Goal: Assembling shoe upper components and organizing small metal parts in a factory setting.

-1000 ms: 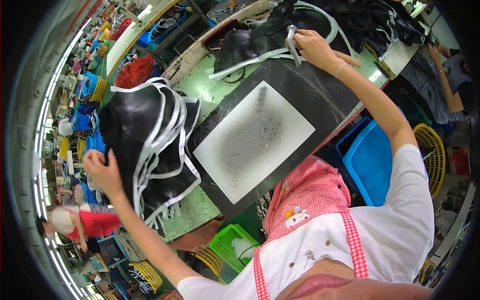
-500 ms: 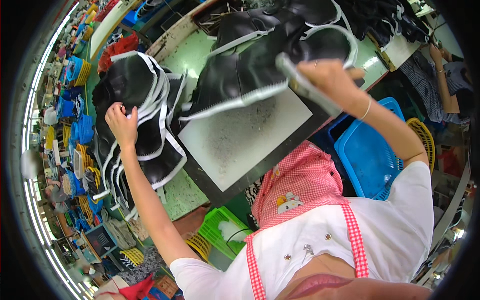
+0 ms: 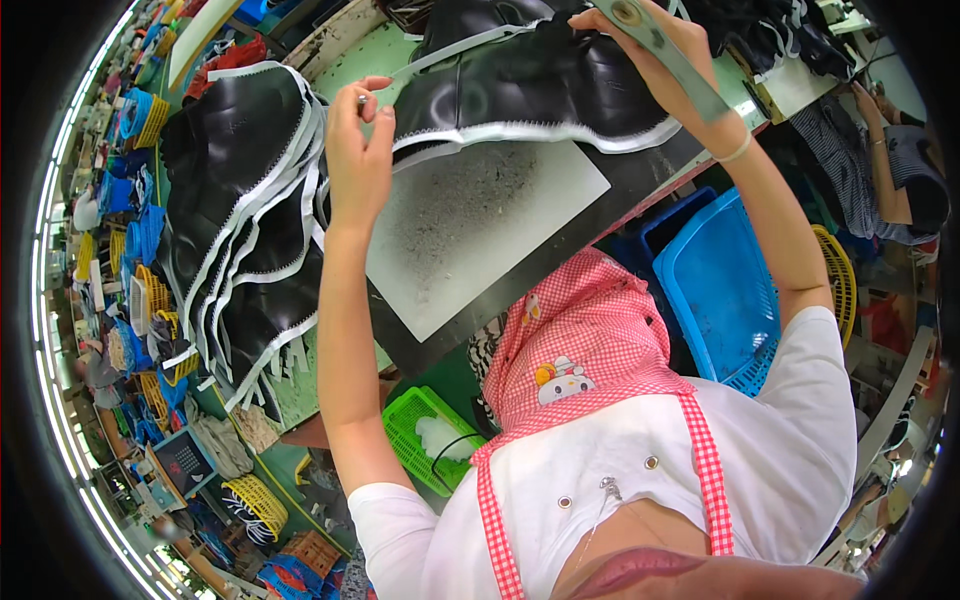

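Two hands: I see both well apart over the table (image 3: 375,55), the left above the near-left part, the right farther to the right.
Left hand (image 3: 360,150): fingers bent, thumb and forefinger a little apart, at the left end of the black panel (image 3: 525,85); I can't tell from here whether it pinches the edge.
Right hand (image 3: 672,65): wrapped round a hammer (image 3: 680,65), with some fingertips reaching to the panel's far edge; I can't make out whether they grip it.
Hammer: its grey metal head slants from upper left down to lower right, over the wrist side of the hand.
Black panel: between my two hands, its near part over the far side of the white board (image 3: 440,270); long axis roughly left to right, white zigzag-edged border (image 3: 560,132) facing the wearer.
White board: set diagonally on a dark mat (image 3: 645,175), grey-smudged across its middle.
Panel stack (image 3: 230,150): left of the left hand, white borders overlapping.
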Tool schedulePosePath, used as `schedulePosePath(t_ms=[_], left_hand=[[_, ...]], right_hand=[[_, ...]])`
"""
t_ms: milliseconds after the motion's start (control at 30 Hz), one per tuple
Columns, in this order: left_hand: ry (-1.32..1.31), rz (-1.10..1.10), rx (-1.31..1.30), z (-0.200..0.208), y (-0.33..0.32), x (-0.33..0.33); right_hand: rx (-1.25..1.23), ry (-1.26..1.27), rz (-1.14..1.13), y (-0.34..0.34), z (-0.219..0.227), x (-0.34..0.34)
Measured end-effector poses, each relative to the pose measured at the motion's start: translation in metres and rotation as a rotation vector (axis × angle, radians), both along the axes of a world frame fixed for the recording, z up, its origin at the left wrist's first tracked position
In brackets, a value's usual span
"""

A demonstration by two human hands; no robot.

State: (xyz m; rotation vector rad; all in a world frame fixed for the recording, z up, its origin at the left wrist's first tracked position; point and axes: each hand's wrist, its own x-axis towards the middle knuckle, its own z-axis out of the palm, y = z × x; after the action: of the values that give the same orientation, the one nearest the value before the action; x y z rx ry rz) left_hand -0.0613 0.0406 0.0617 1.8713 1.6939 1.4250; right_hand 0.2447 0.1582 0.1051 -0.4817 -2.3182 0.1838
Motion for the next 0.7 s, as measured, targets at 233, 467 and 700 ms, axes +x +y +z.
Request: schedulePosePath(t_ms=[233,467,700], left_hand=[[0.335,0.034,-0.16,-0.033,0.039,0.004],[0.472,-0.061,-0.292,-0.042,0.084,0.047],[0.64,-0.167,0.154,-0.025,0.064,0.061]], right_hand=[[0.097,-0.262,0.002,0.048,-0.041,-0.027],[0.003,-0.56,-0.21,0.034,-0.027,-0.047],[0.221,-0.25,-0.006,0.035,-0.025,0.005]])
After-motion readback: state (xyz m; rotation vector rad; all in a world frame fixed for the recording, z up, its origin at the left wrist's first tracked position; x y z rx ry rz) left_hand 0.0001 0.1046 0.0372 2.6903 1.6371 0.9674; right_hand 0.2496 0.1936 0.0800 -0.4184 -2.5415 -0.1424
